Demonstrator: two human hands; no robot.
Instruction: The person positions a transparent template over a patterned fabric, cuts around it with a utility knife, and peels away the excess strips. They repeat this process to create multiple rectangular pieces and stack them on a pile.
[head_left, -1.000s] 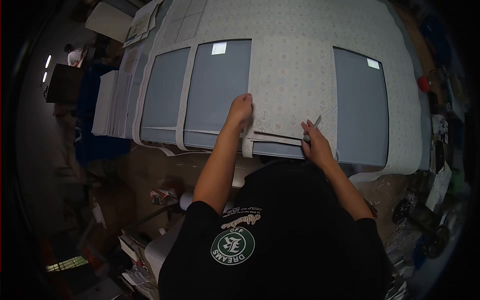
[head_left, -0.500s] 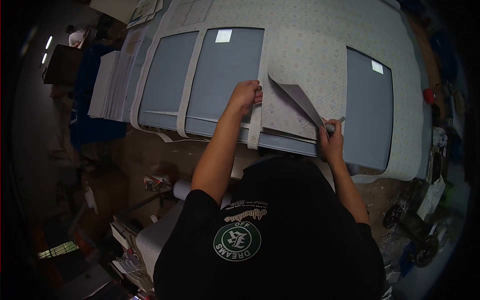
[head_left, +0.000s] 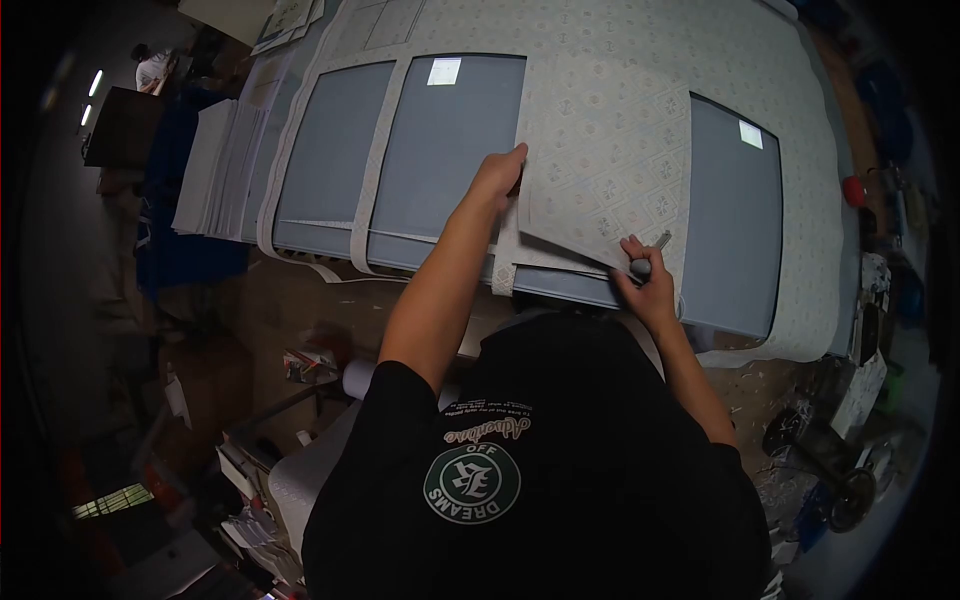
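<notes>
**Hands lifting a cut panel from patterned sheet**

I saw the left hand (head_left: 497, 175) pinching the panel (head_left: 600, 170) at its left edge, its grip closed on it, seemingly to steady it. The right hand (head_left: 645, 285) was closed around a knife (head_left: 650, 255) at the panel's lower right corner. The panel lay on the grey worktop (head_left: 440, 170), within the large patterned sheet (head_left: 800, 130), beside bare windows.
</notes>
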